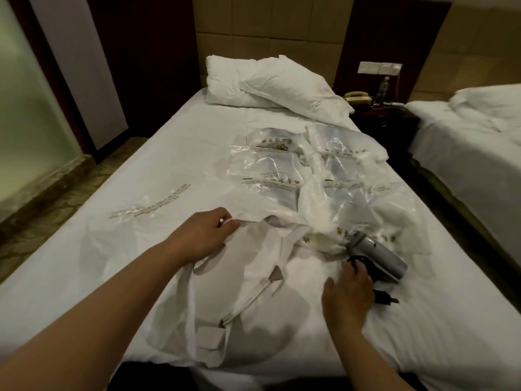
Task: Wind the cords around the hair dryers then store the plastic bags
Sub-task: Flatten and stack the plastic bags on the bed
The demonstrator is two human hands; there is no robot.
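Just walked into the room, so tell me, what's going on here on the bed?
A person is tidying up on the bed. Their left hand pinches the edge of a white bag, while the right hand reaches the black cord of a silver hair dryer. Clear plastic bags lie spread further up, near the pillows.

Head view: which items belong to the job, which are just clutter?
Job:
silver hair dryer
its black cord, at the right hand
white fabric bag, pinched by the left hand
clear printed plastic bags

Lying about:
white pillows
cream telephone
plastic bottle
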